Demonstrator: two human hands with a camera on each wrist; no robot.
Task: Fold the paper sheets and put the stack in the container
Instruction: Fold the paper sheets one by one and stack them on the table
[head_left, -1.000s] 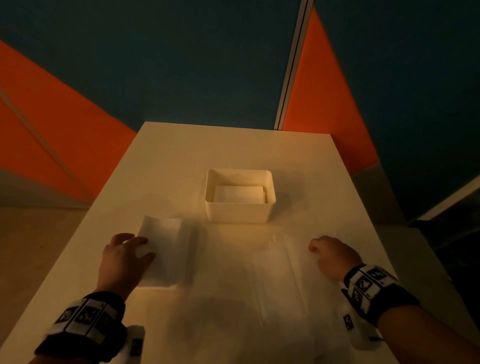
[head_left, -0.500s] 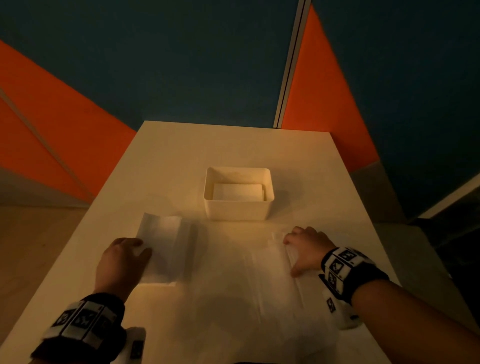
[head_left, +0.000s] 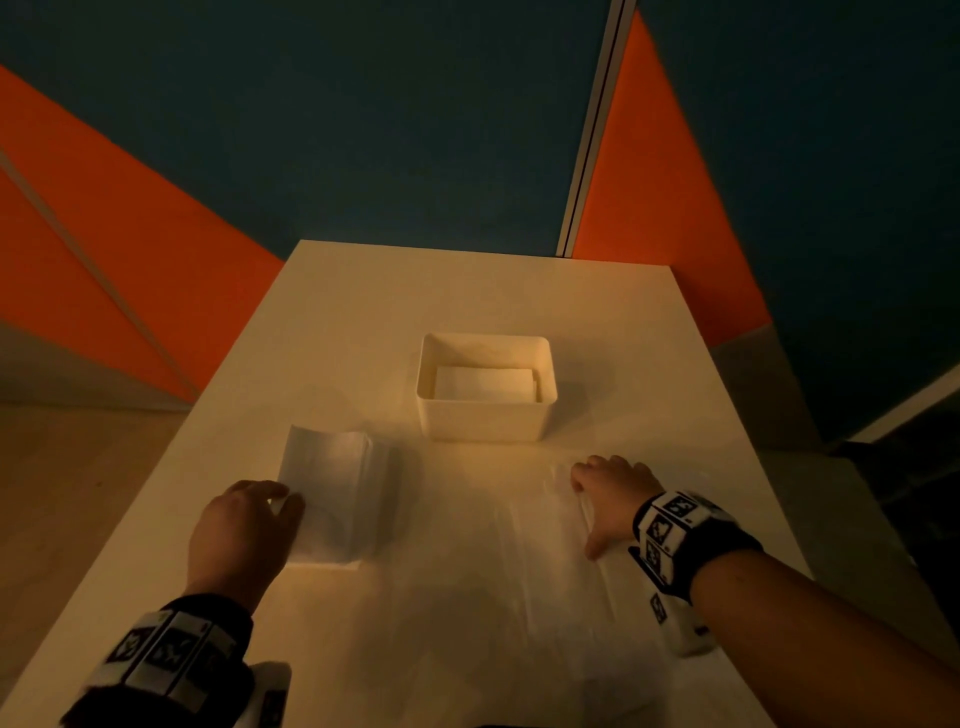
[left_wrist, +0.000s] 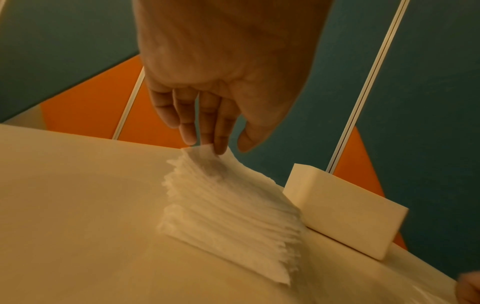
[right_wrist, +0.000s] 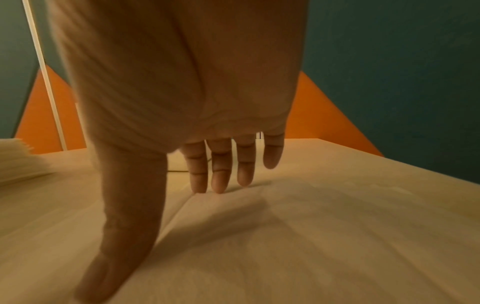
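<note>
Left hand (left_wrist: 228, 67) fingertips (left_wrist: 221, 148) lifting stack (left_wrist: 233, 205) corner.

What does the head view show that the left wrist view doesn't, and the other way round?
Only the head view shows the folded paper lying inside the container, and the right hand flat on the spread sheet. Only the left wrist view shows the fingers of the left hand touching the raised far corner of the paper stack, and the stack's many layered edges. Both show the stack, the container beside it and the table.
</note>
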